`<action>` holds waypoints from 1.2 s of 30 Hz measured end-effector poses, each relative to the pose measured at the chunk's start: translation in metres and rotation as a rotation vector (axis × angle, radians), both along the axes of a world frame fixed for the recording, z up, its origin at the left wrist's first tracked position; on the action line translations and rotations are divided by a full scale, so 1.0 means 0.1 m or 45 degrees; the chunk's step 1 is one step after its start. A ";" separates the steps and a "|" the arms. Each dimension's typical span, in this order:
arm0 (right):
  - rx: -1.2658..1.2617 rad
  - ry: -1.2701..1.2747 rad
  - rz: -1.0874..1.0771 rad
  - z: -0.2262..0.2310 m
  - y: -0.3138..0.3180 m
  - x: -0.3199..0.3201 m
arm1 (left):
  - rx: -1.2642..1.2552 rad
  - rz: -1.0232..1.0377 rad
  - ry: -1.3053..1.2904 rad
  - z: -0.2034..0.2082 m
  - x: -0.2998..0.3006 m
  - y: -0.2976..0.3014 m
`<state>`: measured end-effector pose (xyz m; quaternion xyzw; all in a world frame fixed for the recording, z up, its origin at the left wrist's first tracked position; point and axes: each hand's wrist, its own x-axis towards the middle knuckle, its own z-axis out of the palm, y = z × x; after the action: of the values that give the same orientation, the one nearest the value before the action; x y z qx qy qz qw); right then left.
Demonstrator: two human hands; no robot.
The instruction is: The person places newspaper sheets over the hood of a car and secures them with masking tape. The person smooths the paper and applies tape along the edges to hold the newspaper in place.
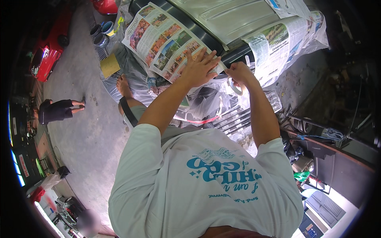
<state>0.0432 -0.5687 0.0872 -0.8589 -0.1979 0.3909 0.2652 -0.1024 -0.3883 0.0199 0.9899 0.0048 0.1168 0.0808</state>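
A newspaper sheet (171, 43) with colour photos lies over the dark, glossy edge of a vehicle's roof (228, 18). My left hand (201, 68) rests flat on the sheet's right end, fingers spread. Just right of it, my right hand (239, 73) is closed on a roll of masking tape (235, 87), which hangs below the fingers. A pale strip of tape (222, 64) shows at the paper's edge between the two hands. Another newspaper sheet (274, 45) covers the roof edge farther right.
Clear plastic sheeting (208, 99) drapes below the roof, above a slatted metal surface (234, 119). Several buckets (101, 39) stand at upper left. A red car (49, 49) and a person in dark clothes (59, 111) are at left. A workbench (329, 146) stands at right.
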 end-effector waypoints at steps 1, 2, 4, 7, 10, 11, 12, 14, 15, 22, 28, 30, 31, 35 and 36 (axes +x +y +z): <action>-0.006 -0.013 0.005 0.00 0.00 0.00 | 0.007 0.001 0.000 0.00 0.00 0.00; -0.013 -0.025 0.010 0.00 0.00 -0.01 | 0.006 -0.007 -0.010 -0.01 -0.01 0.00; -0.032 -0.038 -0.018 0.02 0.02 -0.05 | 0.003 -0.025 -0.027 -0.02 -0.02 0.01; -0.041 -0.063 -0.046 0.03 0.02 -0.10 | -0.025 -0.072 -0.023 0.01 -0.04 0.01; -0.050 -0.096 -0.032 0.06 0.04 -0.10 | 0.099 -0.101 -0.033 0.06 -0.04 -0.03; -0.055 -0.109 -0.023 0.08 0.05 -0.09 | 0.099 -0.106 -0.034 0.06 -0.06 -0.04; -0.058 -0.128 -0.003 0.08 0.04 -0.11 | 0.098 -0.110 -0.035 0.04 -0.09 -0.06; -0.052 -0.181 0.042 0.03 0.05 -0.10 | 0.076 -0.106 -0.051 0.09 -0.06 -0.06; 0.000 -0.117 0.045 -0.04 0.00 -0.02 | 0.050 -0.100 -0.063 0.13 -0.01 -0.08; 0.027 -0.193 0.061 -0.03 -0.04 0.04 | -0.516 -0.337 0.073 0.53 0.50 0.03; 0.107 -0.168 0.030 0.21 -0.04 0.02 | -0.502 -0.456 0.363 0.63 0.72 0.14; 0.127 -0.169 -0.012 0.02 -0.08 0.10 | -0.500 -0.475 0.376 0.64 0.77 0.10; 0.138 -0.166 -0.029 -0.03 -0.07 0.11 | -0.499 -0.479 0.385 0.64 0.79 0.09; 0.219 -0.152 -0.067 -0.04 -0.07 0.03 | -0.297 -0.522 0.306 0.45 0.75 0.05; 0.208 -0.111 -0.026 0.01 -0.04 0.01 | -0.282 -0.535 0.247 0.36 0.72 0.08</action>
<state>0.0441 -0.5726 0.0884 -0.8526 -0.2318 0.3331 0.3293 -0.0308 -0.3802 0.0563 0.9609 -0.1803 0.0006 0.2102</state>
